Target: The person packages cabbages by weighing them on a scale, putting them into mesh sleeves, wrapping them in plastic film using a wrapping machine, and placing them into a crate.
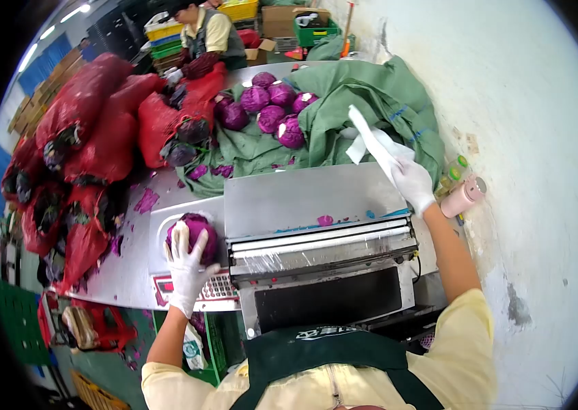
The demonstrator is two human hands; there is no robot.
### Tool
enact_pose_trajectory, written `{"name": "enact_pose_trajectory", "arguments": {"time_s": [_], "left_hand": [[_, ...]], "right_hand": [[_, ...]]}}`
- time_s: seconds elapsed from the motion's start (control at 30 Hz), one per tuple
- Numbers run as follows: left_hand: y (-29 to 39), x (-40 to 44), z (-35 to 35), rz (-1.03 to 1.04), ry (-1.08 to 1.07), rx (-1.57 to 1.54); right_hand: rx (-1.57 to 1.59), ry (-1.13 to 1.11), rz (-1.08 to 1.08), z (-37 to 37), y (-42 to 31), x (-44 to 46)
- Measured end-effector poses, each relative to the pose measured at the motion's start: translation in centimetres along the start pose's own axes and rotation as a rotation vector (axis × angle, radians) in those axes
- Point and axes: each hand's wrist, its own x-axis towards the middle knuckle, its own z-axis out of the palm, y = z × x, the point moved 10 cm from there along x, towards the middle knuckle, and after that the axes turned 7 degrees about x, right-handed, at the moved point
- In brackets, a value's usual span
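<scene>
My left hand, in a white glove, has its fingers curled over a red cabbage. The cabbage sits on the metal plate of a scale, whose red-and-white keypad lies just below my wrist. My right hand, also gloved in white, is closed around a white strip like paper or cloth, above the far right corner of the wrapping machine. Clear film stretches along the machine's front roller, and a dark plate lies nearer to me. More red cabbages are piled on a green cloth beyond.
Red mesh sacks of cabbages crowd the left side. A crumpled green cloth covers the table's back. A pink bottle stands by the white wall on the right. A co-worker stands behind the table.
</scene>
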Motion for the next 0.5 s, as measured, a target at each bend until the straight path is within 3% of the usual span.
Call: {"name": "enact_pose_trajectory", "arguments": {"time_s": [0.03,0.1,0.17,0.23,0.3,0.37,0.43,0.5], "left_hand": [[0.0,-0.5,-2.6,-0.055,0.137,-0.078],[-0.4,-1.7,-4.2,-0.154,0.352,-0.385],[2.1,-0.9,-2.8,-0.314,0.325,-1.041],[7.7,-0.1,-3.2,-0.489,0.338,-1.524],[11.3,-1.2,-0.9,-0.629,0.179,-1.737],[12.6,-3.8,3.4,-0.780,-0.077,-1.745],[13.0,-5.2,2.3,-0.762,0.097,-1.875],[14.0,-6.9,2.8,-0.771,0.144,-2.044]], "right_hand": [[0.231,-0.047,-0.030,-0.1,-1.0,-1.3],[0.687,-0.357,0.055,1.3,-3.9,-5.3],[1.249,-0.572,0.417,3.2,-7.9,-11.7],[1.191,-0.823,0.399,4.8,-10.4,-16.4],[1.143,-0.967,0.414,5.9,-11.4,-20.7],[1.117,-1.052,0.274,5.2,-13.3,-22.9],[1.143,-1.213,0.249,3.8,-14.3,-24.6],[1.722,-1.191,0.483,3.1,-14.6,-24.4]]}}
